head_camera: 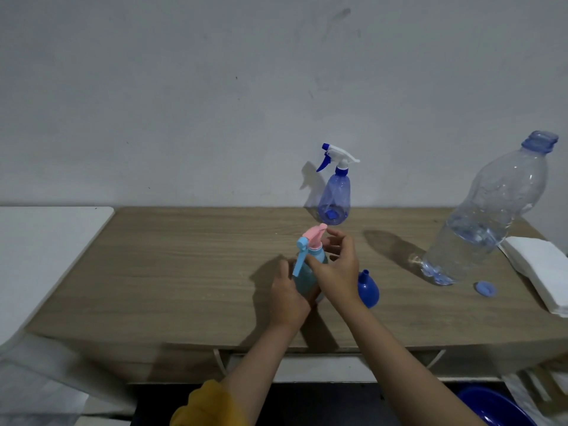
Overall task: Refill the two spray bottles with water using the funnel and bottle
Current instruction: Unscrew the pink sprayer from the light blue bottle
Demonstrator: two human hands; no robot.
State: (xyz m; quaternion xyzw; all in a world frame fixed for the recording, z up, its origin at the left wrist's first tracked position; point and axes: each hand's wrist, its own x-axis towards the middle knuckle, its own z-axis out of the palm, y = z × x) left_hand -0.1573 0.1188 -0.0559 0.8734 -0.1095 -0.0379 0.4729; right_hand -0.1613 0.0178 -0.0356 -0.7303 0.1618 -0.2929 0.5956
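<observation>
While left hand clasps teal spray bottle body upright near bench front-centre, right hand fingers curl at pink sprayer head... While clasped low round body by left hand, teal spray bottle upright, mid-bench. Right hand grip pinching pink spray head collar, directly above along vertical axis; likely unscrewing. Blue funnel just right.

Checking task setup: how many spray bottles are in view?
2. A teal plastic spray bottle with a pink-and-blue trigger head, held in both hands at the table's middle; a clear blue plastic spray bottle with a white-and-blue trigger head, standing by the wall. None seem hidden.
</observation>
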